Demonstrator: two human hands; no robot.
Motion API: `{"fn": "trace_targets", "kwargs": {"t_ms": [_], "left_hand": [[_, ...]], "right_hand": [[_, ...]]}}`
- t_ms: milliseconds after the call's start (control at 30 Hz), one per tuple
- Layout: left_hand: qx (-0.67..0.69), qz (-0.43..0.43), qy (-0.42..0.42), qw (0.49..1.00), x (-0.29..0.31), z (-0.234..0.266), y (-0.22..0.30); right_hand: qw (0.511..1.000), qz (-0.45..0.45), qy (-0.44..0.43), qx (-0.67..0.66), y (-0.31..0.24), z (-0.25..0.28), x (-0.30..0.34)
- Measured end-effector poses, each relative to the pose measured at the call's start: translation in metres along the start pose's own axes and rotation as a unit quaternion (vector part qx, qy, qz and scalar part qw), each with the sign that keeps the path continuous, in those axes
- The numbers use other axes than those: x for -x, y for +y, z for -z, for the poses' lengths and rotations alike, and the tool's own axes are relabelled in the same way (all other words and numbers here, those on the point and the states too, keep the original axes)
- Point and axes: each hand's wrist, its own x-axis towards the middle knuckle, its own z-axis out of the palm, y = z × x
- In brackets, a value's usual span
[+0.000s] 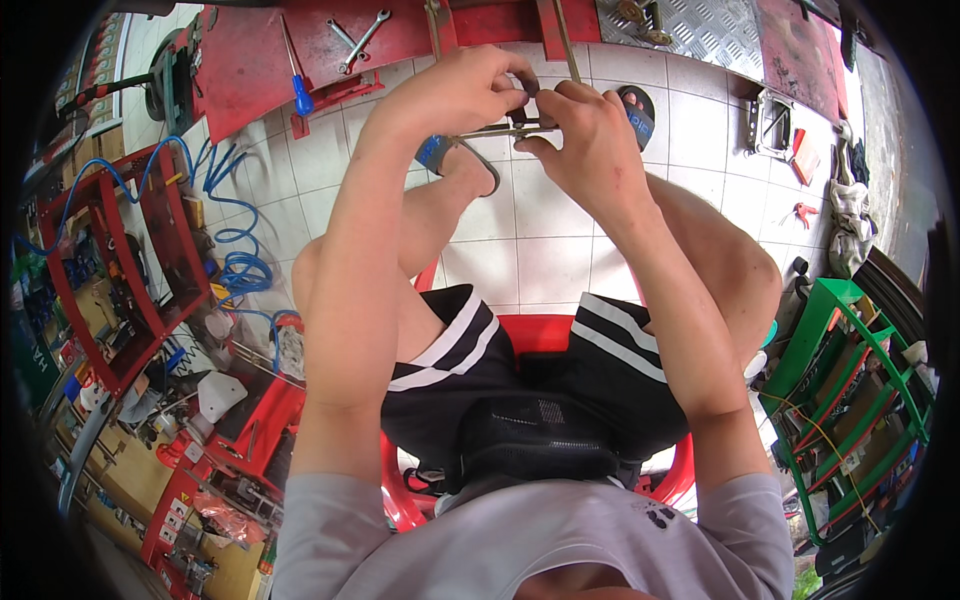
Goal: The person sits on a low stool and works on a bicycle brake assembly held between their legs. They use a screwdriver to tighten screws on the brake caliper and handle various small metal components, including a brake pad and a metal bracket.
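Observation:
In front of my knees, my two hands meet at a small metal fitting (519,130) with a thin crosswise bar. My left hand (455,92) comes from the left with fingers curled in a pinch by a dark piece above the fitting; what lies between its fingertips is hidden. The right hand (597,140) is closed around the fitting's right side, its thumb below and fingers above. A narrow brass-coloured rod (566,45) reaches down to the right fingers; whether they touch it I cannot tell.
A red lift platform (255,60) carries a blue-handled screwdriver (301,95) and wrenches (365,42). A blue coiled hose (245,270) and red frame (150,240) stand left. Right are a metal bracket (768,122), red-handled pliers (800,213) and a green rack (810,330). I sit on a red chair (540,332).

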Motion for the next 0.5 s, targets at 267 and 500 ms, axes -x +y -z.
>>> {"fn": "trace_targets", "kwargs": {"t_ms": [267,500], "left_hand": [[0.017,-0.004,0.031,0.999,-0.0015,-0.0030,-0.0004],[0.002,-0.011,0.052,0.999,-0.0008,-0.0073,-0.0033]], "right_hand": [[1.000,0.004,-0.002,-0.002,0.0001,0.0004,-0.0004],[1.000,0.002,-0.004,-0.009,0.0007,-0.0001,0.0005]]}}
